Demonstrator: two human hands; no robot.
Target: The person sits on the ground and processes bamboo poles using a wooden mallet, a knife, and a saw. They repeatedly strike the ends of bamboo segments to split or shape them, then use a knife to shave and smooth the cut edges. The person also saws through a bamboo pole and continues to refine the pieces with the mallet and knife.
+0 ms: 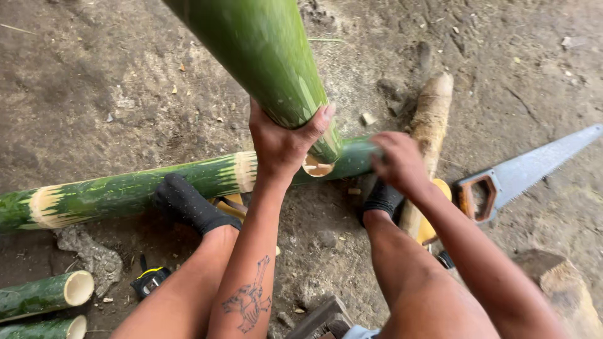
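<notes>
Thick green bamboo pole [264, 56] comes down from the top centre of the frame, and the left hand [282, 144] is wrapped around its cut lower end, thumb hooked over the side, right above a longer bamboo culm [125, 191] lying across the dirt floor [107, 81]. The right hand [399, 163] is blurry, fingers curled down near that culm's end, can't tell if it's gripping anything. A hand saw [521, 176] lies at the right edge, short bamboo offcuts [44, 295] sit lower left beside a tape measure [149, 280].

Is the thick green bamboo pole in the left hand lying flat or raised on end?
Raised and tilted: the left hand grips the thick bamboo pole near its cut lower end, which rests on the long bamboo lying on the ground.
</notes>
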